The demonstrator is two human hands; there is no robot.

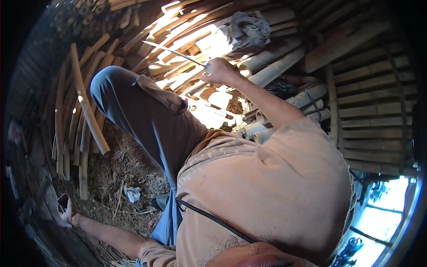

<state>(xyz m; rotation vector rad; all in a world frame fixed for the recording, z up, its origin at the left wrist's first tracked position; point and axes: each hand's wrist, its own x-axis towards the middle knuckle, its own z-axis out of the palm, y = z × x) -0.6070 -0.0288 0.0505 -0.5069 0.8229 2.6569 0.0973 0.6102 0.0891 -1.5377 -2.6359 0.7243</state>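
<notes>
My right hand [220, 71] is closed around the near end of a long knife [173, 52], its narrow, pointed blade reaching to the left above a pile of split bamboo strips [178, 31]. The fingers hide its handle. Far out at the lower left, my left hand [67, 210] has its fingers loosely bent and apart, with the palm in shadow and nothing visible in it. It is near a pale flat board [53, 202]. My bent knee [111, 80] rises between the two arms.
Long curved bamboo strips [89, 115] lean at the left. A crumpled grey cloth [249, 30] lies on the bamboo pile, near thick bamboo poles [278, 66]. A slatted bamboo panel [371, 107] stands at the right. Shavings [124, 171] and a white scrap [132, 194] cover the ground.
</notes>
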